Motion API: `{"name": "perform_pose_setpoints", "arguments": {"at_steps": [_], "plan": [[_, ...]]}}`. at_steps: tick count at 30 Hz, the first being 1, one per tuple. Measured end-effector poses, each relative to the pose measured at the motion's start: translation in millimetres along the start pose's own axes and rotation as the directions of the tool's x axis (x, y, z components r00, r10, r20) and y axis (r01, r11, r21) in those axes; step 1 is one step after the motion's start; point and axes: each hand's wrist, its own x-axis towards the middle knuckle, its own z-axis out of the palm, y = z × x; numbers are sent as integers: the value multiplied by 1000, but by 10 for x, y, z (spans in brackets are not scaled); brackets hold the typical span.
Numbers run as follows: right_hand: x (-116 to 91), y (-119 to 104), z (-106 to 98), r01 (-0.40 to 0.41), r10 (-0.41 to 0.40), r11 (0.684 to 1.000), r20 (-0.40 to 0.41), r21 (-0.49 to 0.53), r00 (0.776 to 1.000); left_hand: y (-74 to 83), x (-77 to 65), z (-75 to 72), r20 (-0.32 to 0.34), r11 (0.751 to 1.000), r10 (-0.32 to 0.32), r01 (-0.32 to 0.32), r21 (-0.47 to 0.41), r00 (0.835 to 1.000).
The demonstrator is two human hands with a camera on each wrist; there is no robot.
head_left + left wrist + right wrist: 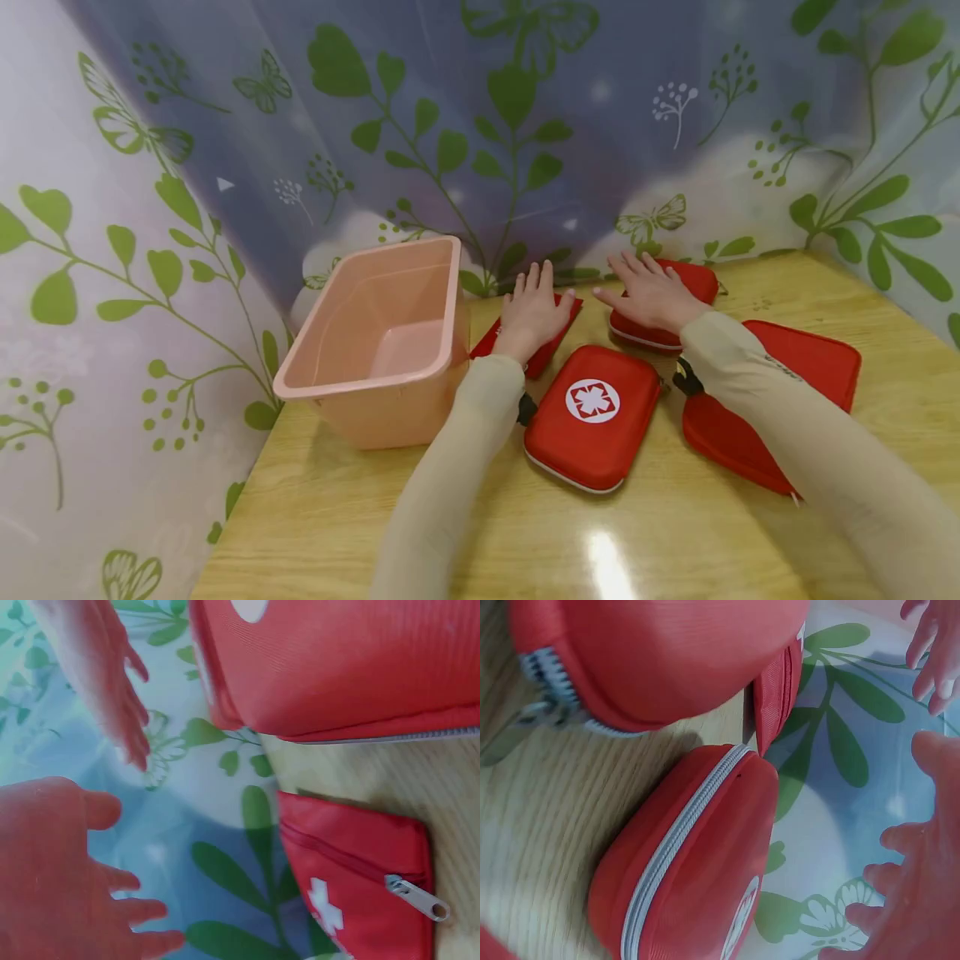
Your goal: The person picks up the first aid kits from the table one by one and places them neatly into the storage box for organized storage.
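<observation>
My left hand [531, 310] is held with its fingers spread, over a flat red zip pouch [547, 353] beside the bin. In the left wrist view the pouch [382, 907] shows a white cross and a metal zip pull. My right hand [649, 292], fingers straight and spread too, overlaps a small red case [693, 282] at the back. A pale zip runs round that case [705, 847] in the right wrist view. Between my forearms lies a red first-aid case [577, 437] with a white round emblem. Neither hand grips anything.
A pink plastic bin [390, 417] stands at the left of the wooden table [337, 517]. Another, larger red case [817, 358] lies at the right, partly hidden under my right forearm. Behind the table hangs a leaf-patterned curtain [637, 100].
</observation>
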Motion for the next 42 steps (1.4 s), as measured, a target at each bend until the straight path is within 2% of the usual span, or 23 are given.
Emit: {"name": "perform_pose_setpoints", "arguments": {"at_steps": [6,15,24,29,36,42], "plan": [[-169,36,-48,20,-20,1000,-9,-15,1000,57,-171,-128,-31,999,-11,12,32,999],[-480,146,-181,28,-28,1000,-41,-13,999,134,-573,-412,-86,994,73,-65,84,994],[-743,318,-229,32,-33,999,-56,-14,998,112,-892,-628,-154,988,110,-92,124,982],[-855,422,-222,27,-29,999,-59,-31,998,5,-1008,-729,-186,989,101,-78,128,977],[-1104,550,-118,3,-3,1000,-45,-3,999,-296,-1129,-782,-235,994,64,-41,100,970],[-1236,654,-57,-31,30,999,-50,-12,998,-550,-1264,-910,-268,998,39,-23,65,962]]}}
